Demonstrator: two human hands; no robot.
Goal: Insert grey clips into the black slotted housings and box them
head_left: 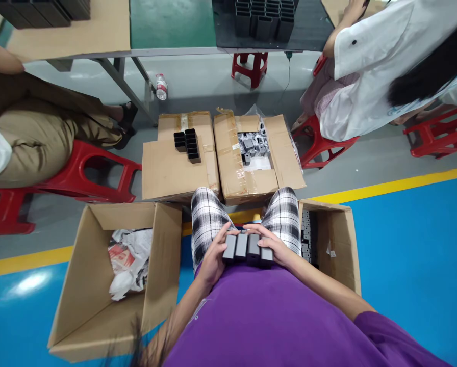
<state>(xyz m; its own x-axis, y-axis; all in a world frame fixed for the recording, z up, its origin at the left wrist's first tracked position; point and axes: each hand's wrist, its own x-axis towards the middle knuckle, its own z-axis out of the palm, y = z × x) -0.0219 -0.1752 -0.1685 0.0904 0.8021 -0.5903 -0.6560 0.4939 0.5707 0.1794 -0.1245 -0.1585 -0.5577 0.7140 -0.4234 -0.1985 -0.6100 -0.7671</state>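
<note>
Several dark grey rectangular plastic pieces (241, 247) stand side by side in a row on my lap, against the purple shirt. My left hand (214, 255) is closed around the row's left end, with the thumb along the outermost piece. At the other end, my right hand (274, 245) grips the right-hand pieces, its thumb lying over them. One piece right of the middle (253, 250) sits slightly higher than its neighbours. The fingers behind the row are partly hidden.
A closed carton (163, 173) ahead bears several black hollow pieces (192, 145). Beside it, an open carton (228, 178) holds small grey parts. Open boxes flank me: the left box (163, 275) contains crumpled plastic, the right box (339, 244) dark pieces. Two people sit on red stools by a workbench (171, 25).
</note>
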